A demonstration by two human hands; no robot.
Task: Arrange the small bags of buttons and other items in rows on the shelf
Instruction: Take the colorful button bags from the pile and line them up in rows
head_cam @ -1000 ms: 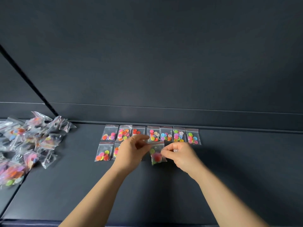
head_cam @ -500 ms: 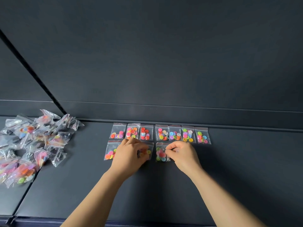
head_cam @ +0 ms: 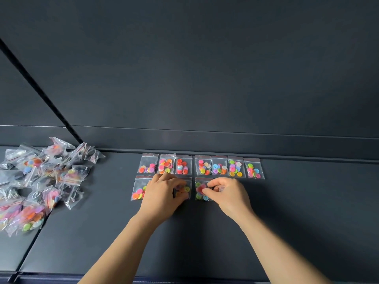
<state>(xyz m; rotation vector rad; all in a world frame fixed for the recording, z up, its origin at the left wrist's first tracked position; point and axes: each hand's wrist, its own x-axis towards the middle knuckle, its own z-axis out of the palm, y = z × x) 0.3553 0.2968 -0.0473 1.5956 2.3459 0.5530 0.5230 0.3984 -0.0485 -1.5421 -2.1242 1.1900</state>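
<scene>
Bag in right hand now flat

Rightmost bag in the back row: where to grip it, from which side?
Probably pinch its upper right corner, coming from the right. The rightmost bag lies flat on the shelf, buttons bunched low, so the zip strip is empty film; its left edge abuts the neighbouring bag, while the right side is bare.
</scene>
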